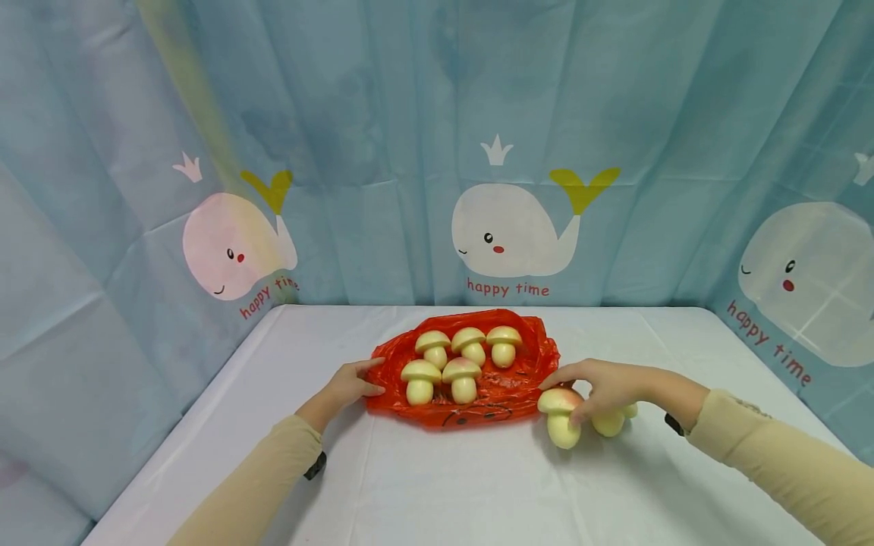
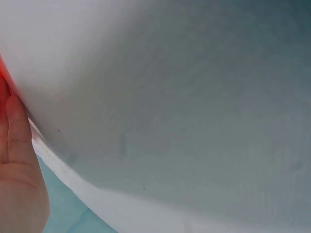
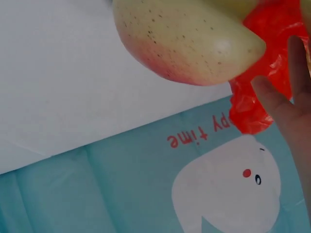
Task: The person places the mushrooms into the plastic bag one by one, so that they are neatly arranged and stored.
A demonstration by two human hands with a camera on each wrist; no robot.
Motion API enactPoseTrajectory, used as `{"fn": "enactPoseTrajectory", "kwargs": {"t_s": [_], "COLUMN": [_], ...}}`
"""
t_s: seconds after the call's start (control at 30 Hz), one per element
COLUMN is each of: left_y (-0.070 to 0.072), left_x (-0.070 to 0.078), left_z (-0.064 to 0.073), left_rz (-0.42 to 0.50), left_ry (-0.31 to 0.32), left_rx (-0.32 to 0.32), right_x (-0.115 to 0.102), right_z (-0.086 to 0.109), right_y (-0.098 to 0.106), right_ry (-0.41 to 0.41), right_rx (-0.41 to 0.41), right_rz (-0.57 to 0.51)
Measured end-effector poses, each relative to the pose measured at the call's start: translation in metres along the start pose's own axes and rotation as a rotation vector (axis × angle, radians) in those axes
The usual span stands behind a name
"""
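Observation:
A red plastic bag (image 1: 508, 384) lies spread on the table, its mouth facing up. Several pale yellow imitation mushrooms (image 1: 419, 388) sit inside it in two rows. My left hand (image 1: 344, 387) holds the bag's left edge between thumb and fingers; only part of this hand (image 2: 19, 170) shows in the left wrist view. At the bag's right front corner, my right hand (image 1: 608, 383) pinches another mushroom (image 1: 563, 431) between thumb and fingers, stem down. Behind that hand, partly covered, are more mushrooms (image 1: 608, 425). A speckled, pink-tinged cap (image 3: 184, 43) looms close in the right wrist view.
A white cloth (image 1: 437, 485) covers the table. Pale blue curtains (image 1: 382, 152) printed with whales enclose its back and sides. Dark bands (image 1: 315, 465) sit at both wrists, by the beige sleeves.

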State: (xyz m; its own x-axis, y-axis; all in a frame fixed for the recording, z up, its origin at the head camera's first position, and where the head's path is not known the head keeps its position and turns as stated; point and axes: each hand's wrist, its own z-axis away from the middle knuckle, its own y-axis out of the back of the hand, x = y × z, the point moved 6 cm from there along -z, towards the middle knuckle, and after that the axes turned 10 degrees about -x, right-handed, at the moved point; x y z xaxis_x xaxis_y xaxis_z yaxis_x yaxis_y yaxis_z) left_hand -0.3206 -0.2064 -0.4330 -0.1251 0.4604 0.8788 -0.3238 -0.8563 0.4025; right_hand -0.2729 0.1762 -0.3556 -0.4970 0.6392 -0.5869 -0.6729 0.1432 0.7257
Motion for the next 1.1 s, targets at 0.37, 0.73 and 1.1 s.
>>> {"fn": "enactPoseTrajectory", "kwargs": {"t_s": [0.37, 0.73, 1.1], "left_y": [-0.001, -0.001, 0.0], "left_x": [0.0, 0.002, 0.001], "left_z": [0.001, 0.001, 0.0], "left_rz": [-0.007, 0.0, -0.002], "left_ry": [0.007, -0.043, -0.011], "left_rx": [0.012, 0.006, 0.005], "right_x": [-0.011, -0.016, -0.019], "right_z": [-0.003, -0.013, -0.035], "right_y": [0.015, 0.034, 0.046], "right_ry": [-0.001, 0.07, 0.019], "right_rx": [0.021, 0.083, 0.23], "right_rz": [0.008, 0.041, 0.016]}}
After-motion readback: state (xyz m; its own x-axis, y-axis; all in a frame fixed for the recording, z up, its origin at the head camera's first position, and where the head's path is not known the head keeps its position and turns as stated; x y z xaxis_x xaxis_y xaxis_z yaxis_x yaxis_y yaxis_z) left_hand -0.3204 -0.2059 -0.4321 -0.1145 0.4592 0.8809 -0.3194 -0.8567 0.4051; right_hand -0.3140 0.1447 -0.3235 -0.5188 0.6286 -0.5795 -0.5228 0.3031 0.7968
